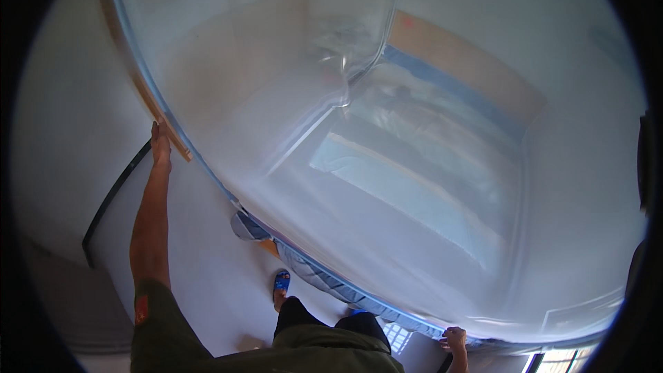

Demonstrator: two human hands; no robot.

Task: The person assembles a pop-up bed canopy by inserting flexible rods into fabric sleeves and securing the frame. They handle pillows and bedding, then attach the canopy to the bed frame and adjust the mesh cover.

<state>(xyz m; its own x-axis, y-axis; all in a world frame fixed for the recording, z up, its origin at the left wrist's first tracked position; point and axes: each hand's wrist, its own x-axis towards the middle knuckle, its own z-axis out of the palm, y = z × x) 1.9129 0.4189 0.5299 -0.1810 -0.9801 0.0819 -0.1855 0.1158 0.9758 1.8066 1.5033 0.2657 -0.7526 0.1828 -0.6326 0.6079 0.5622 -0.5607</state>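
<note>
Black stripping (110, 197) is being shown curving at the left of the frame, up to where a wooden rail (141, 90) is being touched by the left hand (160, 144); whether its grip is clasping the wood or merely resting cannot be told. From upper left to lower right, a sheer net (235, 117) with blue edging is being spread beside the rail, so the fabric could be snagged by the rail's end if pulled sideways. Right of centre, pale bedding (407, 190) is being veiled. Below centre, quilted grey cloth (314, 276) is being left near a slippered foot (280, 283); a stumble could be caused there. At lower right, the right hand (454, 338) is being held curled beside the edging; whether cloth is being pinched cannot be told, and slack fingers could let it slip.
</note>
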